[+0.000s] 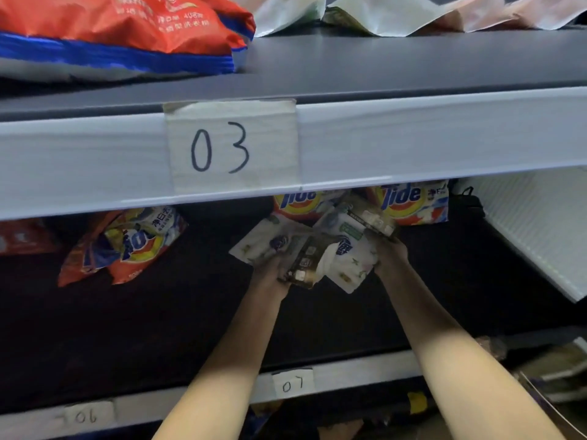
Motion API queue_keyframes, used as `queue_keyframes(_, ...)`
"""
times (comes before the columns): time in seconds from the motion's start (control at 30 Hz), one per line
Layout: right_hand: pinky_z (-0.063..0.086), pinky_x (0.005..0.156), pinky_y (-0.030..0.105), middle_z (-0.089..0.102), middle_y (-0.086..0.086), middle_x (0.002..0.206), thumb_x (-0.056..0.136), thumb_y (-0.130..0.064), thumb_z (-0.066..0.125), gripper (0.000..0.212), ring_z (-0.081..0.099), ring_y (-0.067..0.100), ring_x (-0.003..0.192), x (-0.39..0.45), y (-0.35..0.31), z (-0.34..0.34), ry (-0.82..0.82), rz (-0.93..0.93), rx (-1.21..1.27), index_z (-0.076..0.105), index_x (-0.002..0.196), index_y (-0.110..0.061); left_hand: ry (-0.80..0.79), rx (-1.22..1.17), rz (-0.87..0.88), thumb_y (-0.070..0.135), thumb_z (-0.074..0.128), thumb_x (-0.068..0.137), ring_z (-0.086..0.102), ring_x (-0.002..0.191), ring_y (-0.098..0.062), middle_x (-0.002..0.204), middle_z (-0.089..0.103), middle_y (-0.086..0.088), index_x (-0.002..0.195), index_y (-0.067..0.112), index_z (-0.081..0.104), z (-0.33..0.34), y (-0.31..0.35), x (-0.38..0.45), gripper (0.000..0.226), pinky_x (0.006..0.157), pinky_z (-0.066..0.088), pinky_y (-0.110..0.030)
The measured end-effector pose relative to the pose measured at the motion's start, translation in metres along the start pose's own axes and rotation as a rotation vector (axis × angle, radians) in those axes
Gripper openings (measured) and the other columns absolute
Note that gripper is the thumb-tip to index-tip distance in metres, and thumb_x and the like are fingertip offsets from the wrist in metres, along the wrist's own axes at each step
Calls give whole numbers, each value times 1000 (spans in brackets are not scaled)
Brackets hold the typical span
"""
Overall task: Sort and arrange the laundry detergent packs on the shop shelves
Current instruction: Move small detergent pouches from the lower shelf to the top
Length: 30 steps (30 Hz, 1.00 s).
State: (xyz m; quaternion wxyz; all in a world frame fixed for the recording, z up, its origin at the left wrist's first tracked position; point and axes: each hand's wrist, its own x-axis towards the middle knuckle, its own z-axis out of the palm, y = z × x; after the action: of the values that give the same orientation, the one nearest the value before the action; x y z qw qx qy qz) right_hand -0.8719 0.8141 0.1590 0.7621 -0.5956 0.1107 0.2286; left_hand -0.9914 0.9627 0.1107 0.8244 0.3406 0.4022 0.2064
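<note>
Under the paper "03" shelf label [233, 146], left hand [270, 274] and right hand [389, 254] each grip a white floral plastic detergent pouch [270, 241], just in front of two orange Tide bags [413, 203].

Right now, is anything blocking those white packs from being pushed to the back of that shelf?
Yes: two orange Tide packs stand at the back, right behind the white packs that the left hand and right hand hold.

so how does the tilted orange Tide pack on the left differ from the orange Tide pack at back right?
The left orange Tide pack leans tilted and crumpled toward the shelf front; the back-right orange Tide pack stands upright and flatter against the rear, its top hidden by the shelf edge. Both share the orange-and-yellow Tide branding, and no hand touches either.
</note>
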Motion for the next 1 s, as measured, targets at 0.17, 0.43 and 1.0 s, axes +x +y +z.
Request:
queue_keyframes(0.17, 54, 72, 39, 66, 12, 93, 85, -2, 65, 12, 65, 23, 79, -14, 3, -46, -131, -10, 72, 63, 96, -7, -45, -37, 103, 16, 68, 83, 63, 108, -31, 121, 63, -19, 125, 6, 55, -19, -9, -39, 46, 75, 56, -40)
queue_keyframes(0.43, 58, 57, 29, 71, 5, 92, 87, -10, 63, 20, 70, 20, 78, -61, 11, -123, -212, -32, 104, 62, 107, -8, -76, 120, 190, 12, 67, 85, 72, 75, -19, 83, 75, -6, 94, 15, 64, -24, -26, -130, 10, 79, 55, -41)
queue_keyframes(1.0, 55, 69, 27, 74, -7, 79, 62, -19, 74, 13, 70, 10, 77, -147, -19, -209, -383, -457, -27, 76, 72, -28, -218, 279, 477, 7, 61, 82, 72, 84, -20, 91, 75, -6, 101, 8, 65, -16, -60, -266, 19, 66, 57, -28)
